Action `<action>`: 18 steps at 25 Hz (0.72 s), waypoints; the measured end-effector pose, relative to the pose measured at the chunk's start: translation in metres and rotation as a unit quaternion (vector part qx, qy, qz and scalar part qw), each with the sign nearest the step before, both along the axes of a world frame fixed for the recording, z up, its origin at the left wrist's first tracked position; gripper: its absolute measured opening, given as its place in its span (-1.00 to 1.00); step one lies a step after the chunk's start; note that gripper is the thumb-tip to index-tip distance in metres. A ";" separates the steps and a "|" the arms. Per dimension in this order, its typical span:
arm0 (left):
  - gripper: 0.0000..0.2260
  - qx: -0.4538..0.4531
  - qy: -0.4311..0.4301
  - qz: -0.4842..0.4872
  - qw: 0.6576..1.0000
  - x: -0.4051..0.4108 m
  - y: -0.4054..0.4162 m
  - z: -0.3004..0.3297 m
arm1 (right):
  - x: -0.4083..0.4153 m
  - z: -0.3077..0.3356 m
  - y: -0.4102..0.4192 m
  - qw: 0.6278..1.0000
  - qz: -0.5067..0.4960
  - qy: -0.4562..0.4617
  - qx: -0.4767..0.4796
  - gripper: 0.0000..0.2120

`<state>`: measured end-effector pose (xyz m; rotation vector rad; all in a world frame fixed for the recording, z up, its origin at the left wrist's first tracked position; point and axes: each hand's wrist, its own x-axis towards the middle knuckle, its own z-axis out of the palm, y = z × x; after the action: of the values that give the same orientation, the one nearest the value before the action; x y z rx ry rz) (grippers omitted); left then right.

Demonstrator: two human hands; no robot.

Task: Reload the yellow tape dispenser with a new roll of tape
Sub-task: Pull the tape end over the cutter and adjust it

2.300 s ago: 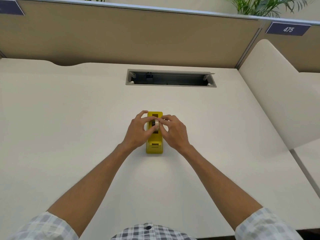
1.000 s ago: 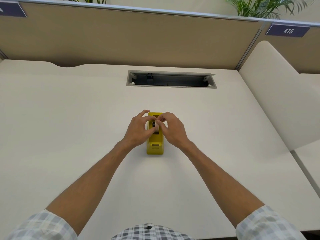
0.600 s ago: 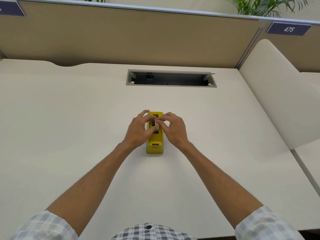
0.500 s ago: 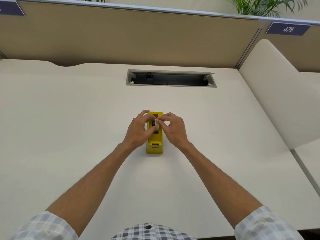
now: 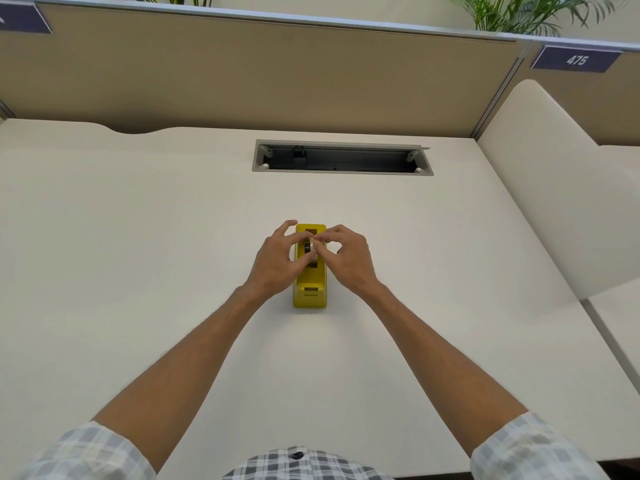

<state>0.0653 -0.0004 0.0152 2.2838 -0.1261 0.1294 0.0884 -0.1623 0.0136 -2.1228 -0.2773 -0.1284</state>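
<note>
A yellow tape dispenser [image 5: 310, 292] lies lengthwise on the white desk [image 5: 138, 254], its cutter end toward me. A small pale tape roll [image 5: 312, 250] with a dark core stands on edge over the dispenser's open slot. My left hand [image 5: 277, 263] pinches the roll from the left with thumb and fingers. My right hand [image 5: 348, 259] meets it from the right, fingertips on the roll's top edge. Both hands cover the dispenser's middle and hide how deep the roll sits.
An open grey cable tray [image 5: 343, 157] is recessed in the desk behind the dispenser. A tan partition [image 5: 259, 74] closes the back. A white curved divider [image 5: 561, 188] bounds the right side, and the desk's front edge runs near my shirt.
My hands stay at the dispenser with only small finger shifts. The roll now shows a little more between my fingertips, over the slot.
</note>
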 end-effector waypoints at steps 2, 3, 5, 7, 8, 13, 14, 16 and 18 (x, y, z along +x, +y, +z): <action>-0.65 0.009 0.002 0.002 1.000 0.001 0.000 0.000 | 0.000 0.000 0.000 1.000 0.000 0.000 -0.001 -0.84; -0.64 0.011 0.003 0.002 1.000 0.001 -0.001 0.000 | 0.000 0.001 0.000 1.000 -0.001 0.000 -0.002 -0.84; -0.64 0.014 0.005 0.005 1.000 0.002 -0.001 0.000 | 0.000 0.001 0.000 1.000 -0.002 -0.001 -0.003 -0.85; -0.65 0.014 0.007 0.006 1.000 0.002 -0.001 0.000 | 0.000 0.002 0.000 1.000 -0.001 -0.003 -0.003 -0.86; -0.65 0.014 0.008 0.005 1.000 0.002 -0.001 0.001 | 0.000 0.002 -0.001 1.000 -0.002 -0.005 -0.002 -0.87; -0.67 0.013 0.008 0.003 1.000 0.002 0.000 0.002 | 0.000 0.005 -0.002 1.000 -0.005 -0.009 -0.007 -0.81; -0.67 0.016 0.007 0.003 1.000 0.002 0.000 0.002 | 0.000 0.006 -0.004 1.000 0.007 0.002 -0.018 -0.75; -0.67 0.017 0.007 0.001 1.000 0.001 0.000 0.002 | 0.001 0.007 -0.008 0.997 0.052 0.037 -0.051 -0.64; -0.66 0.012 0.013 0.001 1.000 0.001 0.000 0.002 | 0.001 0.009 -0.011 0.991 0.086 0.050 -0.093 -0.57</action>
<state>0.0666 -0.0009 0.0169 2.3092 -0.1124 0.0994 0.0898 -0.1729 0.0231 -2.2700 -0.4263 0.1084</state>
